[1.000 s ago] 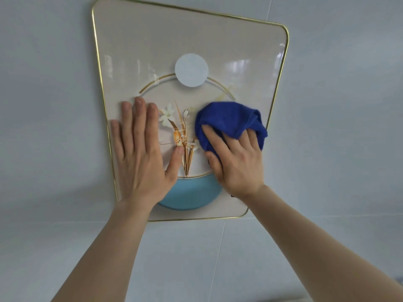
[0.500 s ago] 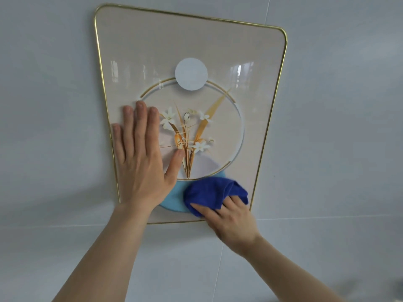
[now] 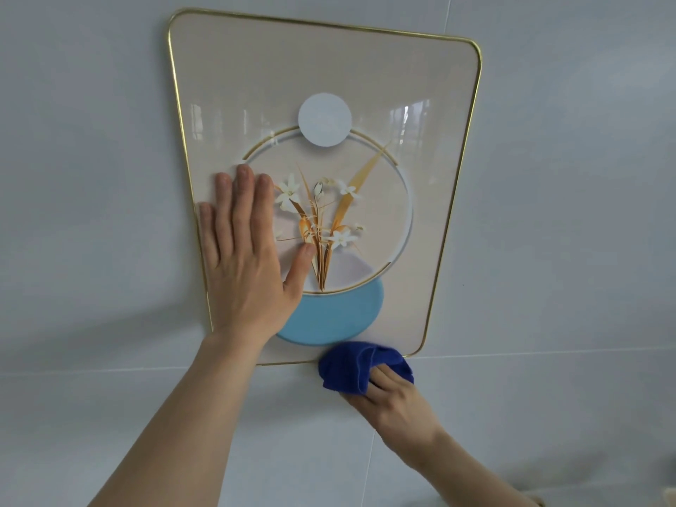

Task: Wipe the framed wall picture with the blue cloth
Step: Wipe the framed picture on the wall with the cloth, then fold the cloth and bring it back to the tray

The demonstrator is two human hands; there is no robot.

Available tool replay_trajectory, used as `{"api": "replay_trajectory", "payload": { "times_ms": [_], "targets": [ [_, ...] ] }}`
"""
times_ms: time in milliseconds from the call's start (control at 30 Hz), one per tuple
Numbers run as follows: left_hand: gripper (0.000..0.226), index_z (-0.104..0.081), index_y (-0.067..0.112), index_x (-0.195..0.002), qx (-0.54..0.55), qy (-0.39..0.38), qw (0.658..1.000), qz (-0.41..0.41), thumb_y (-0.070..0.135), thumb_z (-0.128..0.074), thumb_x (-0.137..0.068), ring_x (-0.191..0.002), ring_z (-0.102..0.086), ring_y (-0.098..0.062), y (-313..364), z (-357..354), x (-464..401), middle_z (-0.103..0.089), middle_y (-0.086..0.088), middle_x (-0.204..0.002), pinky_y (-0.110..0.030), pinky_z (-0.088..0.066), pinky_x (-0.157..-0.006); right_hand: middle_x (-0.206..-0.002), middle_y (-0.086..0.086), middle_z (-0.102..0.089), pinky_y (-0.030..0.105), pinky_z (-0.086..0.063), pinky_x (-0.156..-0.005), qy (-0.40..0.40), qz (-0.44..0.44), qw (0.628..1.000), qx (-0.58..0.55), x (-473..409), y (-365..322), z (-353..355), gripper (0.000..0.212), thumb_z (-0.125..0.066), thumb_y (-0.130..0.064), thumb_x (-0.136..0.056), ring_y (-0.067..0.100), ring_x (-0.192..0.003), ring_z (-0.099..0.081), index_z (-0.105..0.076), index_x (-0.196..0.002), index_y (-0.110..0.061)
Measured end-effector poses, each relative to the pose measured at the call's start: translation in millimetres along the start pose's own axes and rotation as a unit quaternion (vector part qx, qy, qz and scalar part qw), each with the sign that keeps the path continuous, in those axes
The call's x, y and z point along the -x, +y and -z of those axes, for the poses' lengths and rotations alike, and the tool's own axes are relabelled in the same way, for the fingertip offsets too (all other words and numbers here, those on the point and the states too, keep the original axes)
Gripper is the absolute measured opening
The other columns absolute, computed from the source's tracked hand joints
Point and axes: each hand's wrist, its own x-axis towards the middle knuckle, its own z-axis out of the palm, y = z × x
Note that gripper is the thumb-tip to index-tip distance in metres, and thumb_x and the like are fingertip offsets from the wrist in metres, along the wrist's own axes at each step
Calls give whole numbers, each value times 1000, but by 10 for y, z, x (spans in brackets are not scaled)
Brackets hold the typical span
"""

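Note:
The framed wall picture hangs on the wall, glossy beige with a thin gold frame, a flower motif inside a circle and a light blue disc below. My left hand lies flat on its lower left part, fingers together and pointing up. My right hand grips the bunched blue cloth and presses it on the picture's bottom gold edge, right of centre. The cloth overlaps both the frame's lower rim and the wall under it.
Pale grey wall tiles surround the picture, with a horizontal grout line level with its bottom edge and a vertical one below it. Window reflections show on the picture's glossy surface.
My right hand has carried the blue cloth down from the picture's middle right, past the blue disc, to the bottom edge. My left hand has stayed pressed in place.

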Motion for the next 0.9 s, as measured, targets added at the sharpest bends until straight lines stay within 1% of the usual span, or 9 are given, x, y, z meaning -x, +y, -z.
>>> {"api": "replay_trajectory", "payload": {
  "times_ms": [167,267,367,500,600,667,733,800,900],
  "targets": [
    [73,-24,7,-164,66,-19,997,20,51,-37,-107,-163,-12,-35,65,161,-25,-20,-14,-174,-55,-12,-131,-110,-5,-75,24,-56,-81,-13,-14,1000,-18,-109,-106,258,54,-70,5,-66,20,-94,-71,-76,-113,-20],
    [70,-27,9,-164,102,-36,993,37,45,-40,-106,-163,-14,-31,91,302,-10,-22,-12,-174,-54,-11,-132,-95,-9,-73,19,-49,-67,-30,-72,995,-66,-189,-243,422,52,-84,2,-53,16,-80,-67,-74,-97,-23],
    [65,-33,9,-161,122,-42,990,52,40,-44,-105,-161,-21,-33,124,458,88,-28,-12,-172,-53,-15,-131,-96,-7,-70,25,-49,-65,-97,-132,977,-134,-212,-399,544,47,-70,7,-58,19,-83,-64,-70,-97,-19],
    [54,-47,12,-152,146,-74,986,45,35,-49,-103,-148,-41,-32,137,652,324,-46,-9,-159,-53,-32,-123,-112,-7,-70,26,-47,-81,-160,-265,915,-258,-196,-499,655,43,-46,4,-85,18,-97,-63,-68,-109,-25],
    [47,-58,17,-140,175,-147,972,50,41,-42,-102,-132,-56,-26,197,806,565,-62,-2,-141,-44,-42,-115,-104,-17,-71,14,-46,-85,-175,-340,855,-351,-178,-589,769,46,-38,2,-97,4,-99,-63,-68,-100,-32],
    [48,-60,24,-136,211,-230,947,80,49,-41,-101,-127,-58,-19,259,902,759,-65,7,-135,-37,-45,-110,-98,-20,-72,11,-43,-87,-166,-367,821,-405,-192,-652,855,48,-40,4,-96,-2,-98,-63,-68,-94,-34],
    [51,-55,37,-138,263,-327,898,135,61,-39,-96,-129,-55,-6,307,995,946,-62,21,-136,-32,-45,-109,-98,-14,-76,17,-47,-92,-145,-399,779,-461,-200,-708,962,47,-42,8,-95,-1,-98,-67,-69,-92,-30],
    [55,-50,47,-137,306,-413,840,172,71,-43,-88,-129,-53,4,328,1067,1089,-59,31,-134,-32,-45,-110,-100,-7,-79,28,-54,-96,-123,-428,739,-505,-224,-721,1084,39,-45,5,-98,7,-100,-72,-71,-96,-24],
    [58,-50,52,-135,364,-506,752,214,64,-62,-80,-130,-54,4,362,1170,1153,-60,29,-135,-35,-47,-113,-102,3,-80,44,-59,-95,-95,-448,689,-562,-272,-707,1301,25,-52,-1,-101,30,-100,-74,-69,-105,-18]
  ]
}}
